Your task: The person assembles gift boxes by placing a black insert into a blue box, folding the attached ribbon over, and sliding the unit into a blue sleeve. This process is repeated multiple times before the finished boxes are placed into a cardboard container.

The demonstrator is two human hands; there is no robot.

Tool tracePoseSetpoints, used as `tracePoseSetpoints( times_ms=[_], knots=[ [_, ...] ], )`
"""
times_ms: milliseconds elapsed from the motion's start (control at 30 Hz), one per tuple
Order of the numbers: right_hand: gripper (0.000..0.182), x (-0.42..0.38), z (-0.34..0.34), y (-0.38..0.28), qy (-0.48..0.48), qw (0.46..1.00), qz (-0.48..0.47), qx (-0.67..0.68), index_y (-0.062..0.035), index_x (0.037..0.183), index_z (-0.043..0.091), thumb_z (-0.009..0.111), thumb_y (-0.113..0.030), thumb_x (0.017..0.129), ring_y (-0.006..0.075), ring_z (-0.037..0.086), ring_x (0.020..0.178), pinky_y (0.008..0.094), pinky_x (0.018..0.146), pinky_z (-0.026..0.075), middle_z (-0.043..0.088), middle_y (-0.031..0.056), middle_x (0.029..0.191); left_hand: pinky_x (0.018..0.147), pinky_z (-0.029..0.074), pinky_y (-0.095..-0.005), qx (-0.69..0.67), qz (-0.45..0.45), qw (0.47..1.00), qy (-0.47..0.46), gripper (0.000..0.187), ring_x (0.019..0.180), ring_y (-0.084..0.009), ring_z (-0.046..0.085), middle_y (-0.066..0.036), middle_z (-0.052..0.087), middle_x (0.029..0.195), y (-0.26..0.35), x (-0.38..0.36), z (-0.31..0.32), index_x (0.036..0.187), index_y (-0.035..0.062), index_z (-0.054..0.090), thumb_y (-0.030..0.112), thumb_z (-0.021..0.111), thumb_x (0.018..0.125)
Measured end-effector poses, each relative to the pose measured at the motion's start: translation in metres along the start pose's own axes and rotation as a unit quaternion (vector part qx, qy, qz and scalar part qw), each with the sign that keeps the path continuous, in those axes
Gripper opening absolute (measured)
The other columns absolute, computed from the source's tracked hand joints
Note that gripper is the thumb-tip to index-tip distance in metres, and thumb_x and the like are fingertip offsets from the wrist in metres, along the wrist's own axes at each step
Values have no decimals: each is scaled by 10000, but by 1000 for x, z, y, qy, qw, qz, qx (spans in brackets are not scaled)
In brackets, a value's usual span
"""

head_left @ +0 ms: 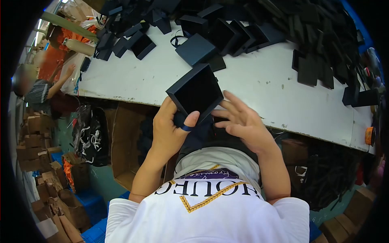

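Note:
My left hand (172,123) is closed around a small dark blue open box (194,93), its thumb over the near rim and the other fingers along the left side. The box is tilted so its black hollow inside faces me, and a blue ribbon lies by the thumb. To the right, my right hand (243,121) has its fingers spread, with the fingertips right at the box's lower right side. Just beyond, a blue box (196,49) with a ribbon loop rests on the white table (259,87).
Many dark boxes (227,34) are heaped along the table's far side. Flat black pieces (308,71) lie piled at the right. An orange tape roll (369,135) is near the right edge. Another person (40,91) works at the left, above stacked cartons (34,139).

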State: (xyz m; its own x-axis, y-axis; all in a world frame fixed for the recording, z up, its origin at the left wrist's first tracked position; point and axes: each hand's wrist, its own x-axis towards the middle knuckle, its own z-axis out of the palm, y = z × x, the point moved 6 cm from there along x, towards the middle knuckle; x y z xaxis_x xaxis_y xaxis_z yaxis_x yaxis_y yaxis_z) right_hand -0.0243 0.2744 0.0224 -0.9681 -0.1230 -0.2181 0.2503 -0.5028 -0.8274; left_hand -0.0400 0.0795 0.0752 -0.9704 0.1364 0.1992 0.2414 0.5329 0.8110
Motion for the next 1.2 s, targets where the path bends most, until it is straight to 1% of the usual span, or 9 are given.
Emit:
tracePoseSetpoints(
  times_ms=[133, 233, 400, 467, 567, 867, 967, 1100, 1200],
  knots=[
    [498, -25, -26, -42, 39, 928, -166, -332, 43, 1431, 550, 648, 21, 943, 203, 706, 1061, 347, 881, 573, 756, 153, 1118, 914, 507, -333, -73, -53, 996, -23, 404, 1003, -257, 676, -151, 684, 1141, 2, -17, -1, 1199, -13, 691, 286, 748, 934],
    [602, -51, 28, -78, -59, 694, -464, -547, 2, 1377, 602, 793, -202, 845, 392, 589, 1305, 527, 1167, 384, 658, 171, 1359, 922, 504, -328, -121, -76, 989, -29, 396, 1008, -248, 667, -145, 684, 1150, 8, -32, 0, 1199, -16, 690, 284, 738, 944],
    [746, -68, 57, -35, -131, 715, -395, -561, 16, 1424, 554, 805, -357, 829, 376, 470, 1424, 569, 1224, 262, 462, 239, 1559, 851, 513, -324, -18, 55, 997, 57, 355, 944, -253, 647, -145, 661, 1122, 37, -47, -5, 1123, -34, 692, 270, 725, 943],
    [397, -88, 31, -51, -243, 834, -325, -373, 43, 1210, 690, 778, -164, 882, 270, 702, 1018, 423, 917, 533, 703, 216, 1143, 807, 509, -329, 29, 63, 996, 61, 336, 893, -252, 626, -144, 647, 1088, 35, -58, -13, 1060, -39, 681, 269, 730, 933],
    [77, -94, -1, -67, -28, 931, -290, -218, 38, 937, 762, 697, 35, 894, 123, 670, 571, 260, 521, 519, 715, 79, 684, 743, 491, -327, 31, 82, 993, 79, 321, 807, -242, 581, -132, 617, 1009, 38, -63, -13, 949, -41, 644, 263, 741, 911],
    [552, -90, 36, -24, -8, 580, -508, -637, 10, 1240, 714, 628, -40, 697, 179, 492, 508, 315, 515, 398, 429, 0, 602, 737, 485, -321, 52, 68, 992, 89, 294, 801, -222, 579, -112, 617, 993, 53, -78, -22, 953, -37, 656, 237, 742, 895],
    [377, -91, 41, -20, -23, 611, -520, -597, 25, 1119, 728, 661, 35, 748, 136, 520, 502, 306, 500, 395, 494, 20, 609, 748, 484, -325, 10, 55, 993, 105, 298, 810, -219, 582, -112, 617, 995, 44, -83, -23, 967, -38, 659, 243, 732, 900],
    [151, -84, 25, -14, -223, 953, -91, -182, 51, 945, 684, 686, 120, 810, 109, 578, 481, 283, 489, 444, 634, 101, 657, 759, 478, -323, -42, 56, 988, 140, 333, 816, -208, 575, -105, 608, 979, 37, -91, -22, 999, -38, 668, 282, 707, 918],
    [115, -102, 11, -19, -344, 924, 57, 159, 69, 886, 655, 695, 147, 813, 135, 598, 444, 267, 462, 484, 701, 178, 724, 747, 463, -315, -29, 36, 990, 129, 363, 797, -198, 550, -95, 588, 948, 41, -91, -20, 1019, -38, 675, 312, 699, 923]
  ],
)
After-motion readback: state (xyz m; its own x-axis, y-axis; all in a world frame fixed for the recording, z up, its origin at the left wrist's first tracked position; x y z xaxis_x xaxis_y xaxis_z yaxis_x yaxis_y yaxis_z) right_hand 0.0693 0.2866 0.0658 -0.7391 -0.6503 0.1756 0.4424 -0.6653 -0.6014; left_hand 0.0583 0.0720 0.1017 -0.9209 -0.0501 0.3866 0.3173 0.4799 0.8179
